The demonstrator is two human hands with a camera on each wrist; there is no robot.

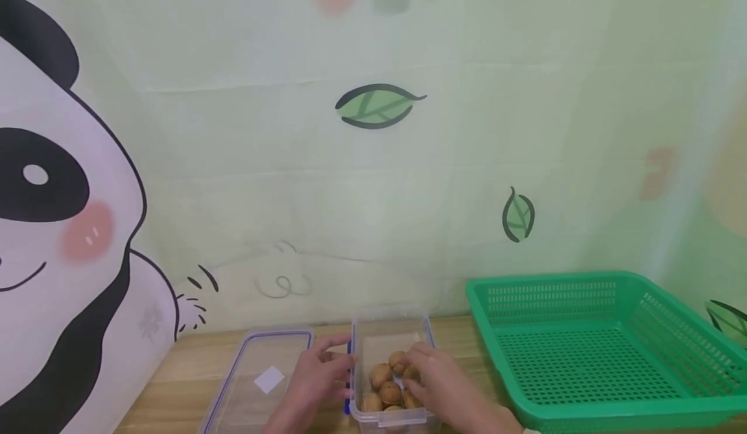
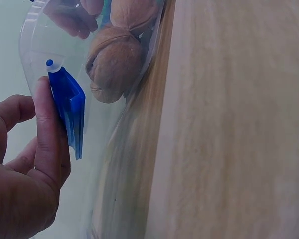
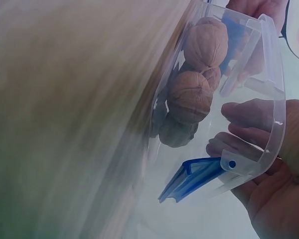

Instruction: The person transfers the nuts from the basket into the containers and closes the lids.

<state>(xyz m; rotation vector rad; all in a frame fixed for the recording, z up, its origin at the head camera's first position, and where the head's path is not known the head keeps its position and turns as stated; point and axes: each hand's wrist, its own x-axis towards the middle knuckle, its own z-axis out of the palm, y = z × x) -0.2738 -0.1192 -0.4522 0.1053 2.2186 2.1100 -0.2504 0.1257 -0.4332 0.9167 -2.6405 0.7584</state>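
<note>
A clear plastic box stands on the table with several walnuts on its floor. My left hand is at the box's left side, its fingers touching the outside by a blue latch that hangs down. Over the right wall reaches my right hand, with the fingers inside the box close to the walnuts. The right wrist view shows these fingers through the clear wall, with no walnut visible between them. Another blue latch hangs on that side.
Left of the box lies a clear lid with a blue seal and a white square label. To the right sits a green plastic basket with a perforated floor. A printed cloth hangs behind the wooden table.
</note>
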